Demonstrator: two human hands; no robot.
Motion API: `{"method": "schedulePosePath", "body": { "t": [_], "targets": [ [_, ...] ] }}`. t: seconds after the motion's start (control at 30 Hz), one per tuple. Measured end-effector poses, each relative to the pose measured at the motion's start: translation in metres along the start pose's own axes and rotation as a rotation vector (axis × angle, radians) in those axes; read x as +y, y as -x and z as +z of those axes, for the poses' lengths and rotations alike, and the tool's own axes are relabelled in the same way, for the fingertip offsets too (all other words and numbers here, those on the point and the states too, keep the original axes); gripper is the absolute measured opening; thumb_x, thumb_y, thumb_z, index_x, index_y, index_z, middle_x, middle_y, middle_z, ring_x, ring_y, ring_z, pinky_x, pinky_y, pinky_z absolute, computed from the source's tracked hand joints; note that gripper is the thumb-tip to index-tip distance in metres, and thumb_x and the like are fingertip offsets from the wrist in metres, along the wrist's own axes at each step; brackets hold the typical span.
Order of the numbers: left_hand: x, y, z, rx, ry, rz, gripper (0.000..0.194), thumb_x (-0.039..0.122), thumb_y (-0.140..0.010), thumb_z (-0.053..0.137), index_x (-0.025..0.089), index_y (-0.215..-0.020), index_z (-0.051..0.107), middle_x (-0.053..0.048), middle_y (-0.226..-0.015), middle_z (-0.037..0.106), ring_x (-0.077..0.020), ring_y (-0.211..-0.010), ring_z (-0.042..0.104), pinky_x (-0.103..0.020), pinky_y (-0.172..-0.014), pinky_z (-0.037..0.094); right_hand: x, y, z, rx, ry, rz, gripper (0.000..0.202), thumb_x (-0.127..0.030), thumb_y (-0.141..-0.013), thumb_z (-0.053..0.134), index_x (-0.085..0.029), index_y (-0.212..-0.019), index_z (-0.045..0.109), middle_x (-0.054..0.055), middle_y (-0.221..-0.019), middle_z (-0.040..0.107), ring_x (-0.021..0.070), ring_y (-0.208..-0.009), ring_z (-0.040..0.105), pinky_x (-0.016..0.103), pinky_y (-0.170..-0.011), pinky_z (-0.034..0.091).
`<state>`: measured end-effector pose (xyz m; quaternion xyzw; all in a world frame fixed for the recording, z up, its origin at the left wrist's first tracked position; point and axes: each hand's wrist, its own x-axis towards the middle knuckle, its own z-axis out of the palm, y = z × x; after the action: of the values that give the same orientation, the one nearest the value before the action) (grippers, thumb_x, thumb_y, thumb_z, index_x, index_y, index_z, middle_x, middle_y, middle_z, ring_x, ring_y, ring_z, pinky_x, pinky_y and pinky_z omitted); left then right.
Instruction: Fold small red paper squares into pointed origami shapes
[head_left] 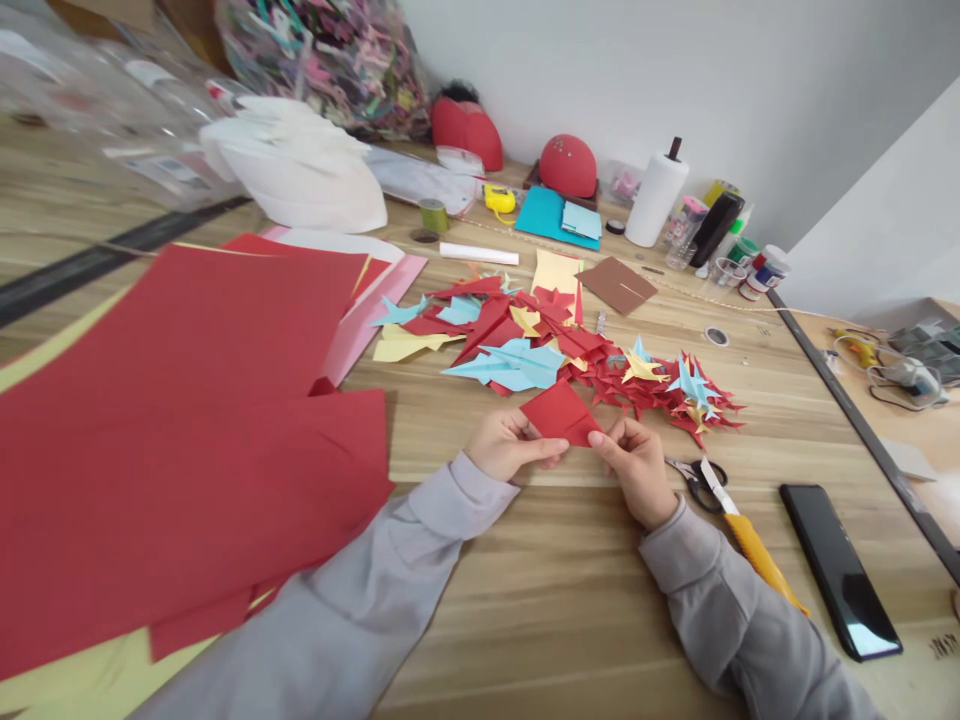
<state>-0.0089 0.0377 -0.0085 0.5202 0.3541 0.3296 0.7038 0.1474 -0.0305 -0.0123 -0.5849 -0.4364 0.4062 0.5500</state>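
Between my two hands is a small red square of paper (559,411) with crease lines, held a little above the table. My left hand (517,445) pinches its left lower edge between thumb and fingers. At its right corner my right hand (631,463) grips it the same way. Just beyond lies a heap of folded paper pieces, among them a light blue paper plane (511,365) and several red, yellow and blue folded shapes (622,375). Large red paper sheets (187,450) spread to the left, partly under my left sleeve.
Right of my right hand lie scissors (697,484), an orange-handled knife (757,560) and a black phone (838,570). Farther back stand a white paper roll (656,198), a yellow tape measure (499,200), a blue folder (546,216), bottles (765,273) and a brown card (617,285).
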Motion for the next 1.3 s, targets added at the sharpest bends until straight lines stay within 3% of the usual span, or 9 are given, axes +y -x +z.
{"method": "schedulePosePath", "body": {
  "t": [0.17, 0.3, 0.63, 0.77, 0.87, 0.97, 1.07, 1.2, 1.3],
  "targets": [
    [-0.002, 0.002, 0.003, -0.013, -0.068, 0.013, 0.024, 0.028, -0.048, 0.078, 0.011, -0.055, 0.062, -0.002, -0.046, 0.061, -0.0115, -0.043, 0.053, -0.024, -0.047, 0.046, 0.0, 0.0, 0.001, -0.069, -0.087, 0.0, 0.023, -0.038, -0.068, 0.068, -0.018, -0.069, 0.056, -0.001, -0.063, 0.061, 0.0106, -0.056, 0.052, 0.024, -0.056, 0.041],
    [0.0, 0.003, 0.005, -0.013, -0.081, 0.034, 0.027, 0.032, -0.051, 0.076, 0.013, -0.051, 0.057, -0.002, -0.046, 0.06, -0.011, -0.044, 0.054, -0.023, -0.046, 0.045, 0.001, 0.0, 0.001, -0.127, -0.118, -0.011, 0.02, -0.038, -0.07, 0.066, -0.019, -0.074, 0.059, 0.001, -0.071, 0.064, 0.0135, -0.064, 0.057, 0.027, -0.064, 0.045],
    [-0.003, 0.002, 0.003, -0.053, -0.021, 0.027, 0.03, 0.041, -0.066, 0.064, 0.011, -0.067, 0.065, -0.008, -0.06, 0.067, -0.0129, -0.045, 0.058, -0.023, -0.043, 0.046, 0.004, -0.003, -0.001, -0.034, 0.049, -0.207, 0.01, -0.03, -0.069, 0.068, -0.021, -0.071, 0.064, 0.002, -0.076, 0.055, 0.0146, -0.074, 0.052, 0.029, -0.07, 0.044],
    [-0.005, 0.002, -0.001, 0.012, 0.026, 0.029, 0.031, 0.032, -0.062, 0.067, 0.012, -0.085, 0.07, -0.009, -0.077, 0.071, -0.0162, -0.056, 0.063, -0.026, -0.049, 0.05, 0.003, 0.001, -0.001, 0.061, 0.165, -0.276, 0.025, -0.026, -0.073, 0.063, -0.024, -0.098, 0.061, 0.004, -0.086, 0.051, 0.016, -0.078, 0.051, 0.027, -0.063, 0.045],
    [-0.007, 0.001, -0.004, 0.02, 0.098, 0.031, 0.035, 0.03, -0.064, 0.064, 0.013, -0.095, 0.069, -0.009, -0.091, 0.071, -0.0209, -0.076, 0.066, -0.029, -0.063, 0.053, 0.001, 0.008, 0.0, 0.175, 0.416, -0.489, 0.039, -0.016, -0.072, 0.06, -0.024, -0.11, 0.056, 0.005, -0.088, 0.05, 0.0177, -0.079, 0.049, 0.03, -0.064, 0.045],
    [-0.007, 0.001, -0.003, 0.048, 0.111, 0.039, 0.038, 0.035, -0.068, 0.062, 0.012, -0.097, 0.069, -0.011, -0.097, 0.07, -0.0247, -0.091, 0.064, -0.034, -0.078, 0.052, 0.002, 0.013, 0.001, 0.008, 0.547, -0.646, 0.048, -0.01, -0.073, 0.055, -0.026, -0.118, 0.051, 0.004, -0.083, 0.053, 0.0173, -0.075, 0.051, 0.031, -0.065, 0.045],
    [-0.004, 0.001, -0.001, 0.102, 0.0, 0.097, 0.038, 0.034, -0.062, 0.069, 0.012, -0.093, 0.07, -0.011, -0.103, 0.068, -0.0245, -0.099, 0.06, -0.032, -0.088, 0.047, 0.004, 0.014, 0.002, -0.102, 0.602, -0.681, 0.04, -0.008, -0.076, 0.05, -0.027, -0.11, 0.058, 0.004, -0.08, 0.056, 0.0165, -0.072, 0.053, 0.029, -0.064, 0.045],
    [-0.004, 0.0, -0.001, 0.114, 0.095, 0.093, 0.069, 0.031, -0.057, 0.074, 0.012, -0.12, 0.053, -0.01, -0.094, 0.07, -0.0204, -0.082, 0.065, -0.031, -0.075, 0.052, 0.004, 0.013, 0.001, -0.105, 0.544, -0.645, 0.033, -0.007, -0.075, 0.048, -0.024, -0.099, 0.064, 0.005, -0.084, 0.059, 0.0164, -0.076, 0.057, 0.029, -0.067, 0.047],
    [-0.007, -0.002, -0.003, 0.11, 0.174, 0.068, 0.068, 0.028, -0.054, 0.076, 0.009, -0.116, 0.055, -0.006, -0.076, 0.071, -0.0155, -0.063, 0.064, -0.027, -0.06, 0.053, 0.003, 0.011, 0.0, -0.054, 0.48, -0.615, 0.034, -0.003, -0.072, 0.046, -0.023, -0.094, 0.063, 0.006, -0.093, 0.059, 0.0179, -0.085, 0.058, 0.032, -0.073, 0.048]
  ]
}}
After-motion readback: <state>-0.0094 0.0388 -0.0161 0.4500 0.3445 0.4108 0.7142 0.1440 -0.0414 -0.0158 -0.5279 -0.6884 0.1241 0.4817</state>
